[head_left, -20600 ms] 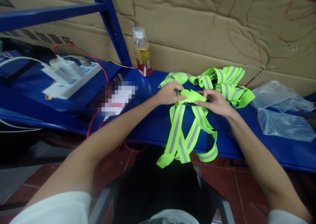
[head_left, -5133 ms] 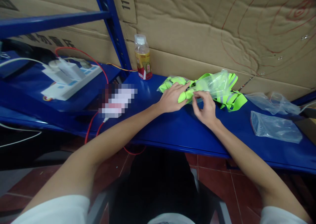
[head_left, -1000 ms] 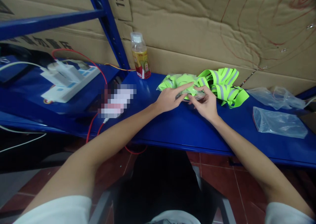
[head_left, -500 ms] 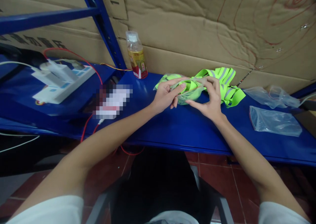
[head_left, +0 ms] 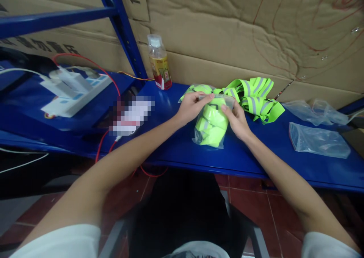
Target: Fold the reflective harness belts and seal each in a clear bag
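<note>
A clear plastic bag (head_left: 212,125) stuffed with a folded neon-yellow reflective strap stands upright on the blue shelf (head_left: 182,148). My left hand (head_left: 192,106) pinches the bag's top edge at its left end. At the right end of that edge, my right hand (head_left: 237,119) pinches it too. Behind the bag lies a loose pile of neon-yellow straps with grey reflective stripes (head_left: 256,97). Another bagged strap (head_left: 196,89) lies just behind my left hand.
A drink bottle (head_left: 159,63) stands against the cardboard wall. Empty clear bags (head_left: 320,140) lie on the shelf at right. A white power strip (head_left: 75,89) with chargers and a red cable (head_left: 108,144) sit at left. A blue rack post (head_left: 119,27) rises behind.
The bagged strap was lying flat under my hands a second ago. It has been lifted and now stands upright nearer the shelf's front, held by its top edge.
</note>
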`<state>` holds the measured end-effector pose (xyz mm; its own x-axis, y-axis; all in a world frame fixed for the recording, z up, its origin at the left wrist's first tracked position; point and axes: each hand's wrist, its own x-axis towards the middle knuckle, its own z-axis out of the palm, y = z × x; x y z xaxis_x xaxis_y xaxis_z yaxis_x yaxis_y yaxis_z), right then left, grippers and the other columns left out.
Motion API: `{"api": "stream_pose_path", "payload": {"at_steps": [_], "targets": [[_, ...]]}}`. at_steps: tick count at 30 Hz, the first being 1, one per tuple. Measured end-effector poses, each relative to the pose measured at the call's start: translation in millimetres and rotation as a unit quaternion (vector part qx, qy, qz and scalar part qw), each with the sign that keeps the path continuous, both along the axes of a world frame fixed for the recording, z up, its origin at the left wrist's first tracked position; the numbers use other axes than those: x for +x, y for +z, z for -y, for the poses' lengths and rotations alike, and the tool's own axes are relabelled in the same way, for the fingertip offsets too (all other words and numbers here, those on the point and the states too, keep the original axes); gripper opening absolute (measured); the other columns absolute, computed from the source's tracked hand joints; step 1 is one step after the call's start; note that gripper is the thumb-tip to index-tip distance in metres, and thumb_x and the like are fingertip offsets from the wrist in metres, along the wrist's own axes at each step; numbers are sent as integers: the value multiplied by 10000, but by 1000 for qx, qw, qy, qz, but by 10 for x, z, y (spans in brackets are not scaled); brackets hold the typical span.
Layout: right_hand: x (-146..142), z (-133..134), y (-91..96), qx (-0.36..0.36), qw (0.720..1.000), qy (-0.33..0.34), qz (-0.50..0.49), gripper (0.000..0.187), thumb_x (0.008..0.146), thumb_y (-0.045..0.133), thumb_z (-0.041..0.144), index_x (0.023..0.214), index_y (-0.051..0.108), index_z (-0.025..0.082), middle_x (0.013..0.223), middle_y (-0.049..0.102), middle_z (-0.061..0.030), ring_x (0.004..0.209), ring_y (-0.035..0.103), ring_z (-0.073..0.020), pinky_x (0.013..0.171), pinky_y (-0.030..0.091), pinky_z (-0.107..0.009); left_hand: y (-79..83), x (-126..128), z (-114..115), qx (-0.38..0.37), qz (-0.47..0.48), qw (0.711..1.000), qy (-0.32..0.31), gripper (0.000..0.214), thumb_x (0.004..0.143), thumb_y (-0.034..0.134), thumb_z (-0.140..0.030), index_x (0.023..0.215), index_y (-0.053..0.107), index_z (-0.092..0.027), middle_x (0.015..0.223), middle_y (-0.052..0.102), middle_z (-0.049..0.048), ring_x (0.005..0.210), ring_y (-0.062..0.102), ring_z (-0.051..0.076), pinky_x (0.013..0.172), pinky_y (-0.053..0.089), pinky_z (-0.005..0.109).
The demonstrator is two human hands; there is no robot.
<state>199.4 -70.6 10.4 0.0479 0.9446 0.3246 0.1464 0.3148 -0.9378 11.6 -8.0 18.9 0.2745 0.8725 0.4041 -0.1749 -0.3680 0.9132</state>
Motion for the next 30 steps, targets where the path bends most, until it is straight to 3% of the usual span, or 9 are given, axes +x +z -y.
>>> {"api": "stream_pose_path", "payload": {"at_steps": [2,5,10,15,21,27,30], "targets": [[0,-15,-23,-53,998,-2,-35,619,857,756,807,1202,753,294,1284,804,-73,1236,744,-316,1041,647,-504,-16,28,-5,-45,15,999,14,441,819,870,-507,598,664,-186,617,548,-25,607,478,95,604,381,265],[10,-35,-33,-98,992,-15,-79,569,823,818,762,1153,786,299,1202,825,-61,1141,772,-301,909,681,-476,-39,52,-19,-123,40,992,9,292,769,880,-416,680,730,-182,740,681,0,717,613,125,679,472,266],[46,-34,-9,-83,993,-19,-83,452,753,937,613,1027,813,276,1023,841,-44,930,777,-247,792,662,-417,-70,71,-26,-215,74,974,-13,187,708,874,-281,693,718,-178,718,693,-3,694,648,136,675,506,275],[72,-21,4,-76,994,4,-74,393,690,986,499,970,830,272,891,830,-10,779,750,-197,704,643,-363,-116,33,-67,-210,46,976,-27,236,701,935,-316,732,757,-165,786,750,33,712,683,145,684,527,287],[39,-25,-11,-105,992,-16,-71,394,695,962,521,943,811,255,908,837,-30,802,774,-224,723,672,-392,-142,31,-87,-201,35,979,-11,326,721,972,-427,745,775,-168,815,781,50,712,687,141,664,531,274],[57,-48,-16,-69,994,-62,-57,449,662,967,604,862,763,256,844,811,-19,739,744,-214,641,641,-358,-95,78,-15,-246,57,960,-118,501,746,949,-618,895,811,-160,927,834,121,871,791,228,807,627,336],[63,-45,4,-70,993,-61,-66,452,624,996,581,841,763,259,825,805,-6,724,737,-207,628,646,-352,-133,85,-23,-236,61,964,-107,448,761,953,-570,905,821,-167,947,837,123,894,797,238,825,636,350]]}}
